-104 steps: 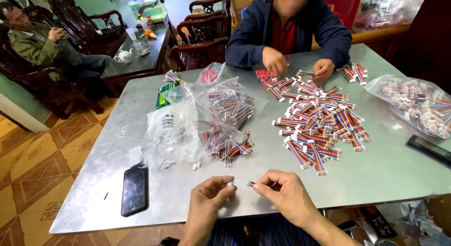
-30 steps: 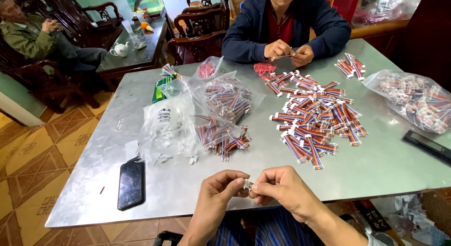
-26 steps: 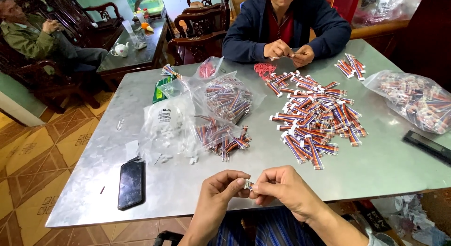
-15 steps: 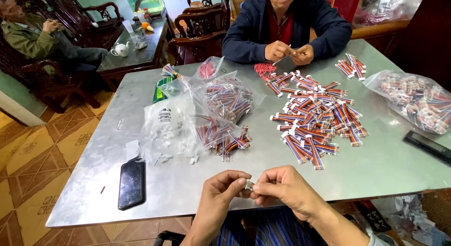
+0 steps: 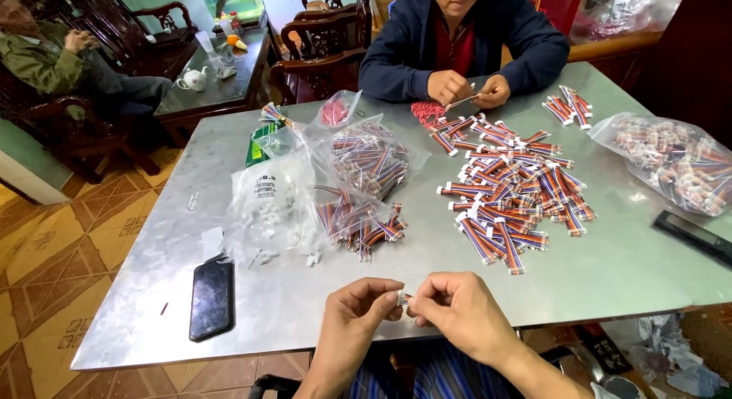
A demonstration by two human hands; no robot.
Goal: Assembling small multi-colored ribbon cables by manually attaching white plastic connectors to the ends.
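The left hand (image 5: 352,315) and the right hand (image 5: 457,311) both pinched one tiny white plug (image 5: 401,297) at the near edge of the table (image 5: 610,269).

Dull brushed metal table (image 5: 610,269), glossy clear plastic bags (image 5: 374,155).

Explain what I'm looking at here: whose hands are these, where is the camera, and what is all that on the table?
There is no machine. The camera sits on a person's head and looks down at their own two hands. The left hand and right hand meet at the near edge of the metal table and pinch a small white connector between their fingertips. On the table lie a pile of striped wire bundles, clear plastic bags holding more wires and white parts, and a black phone. Opposite, another person's hands work on a similar piece.
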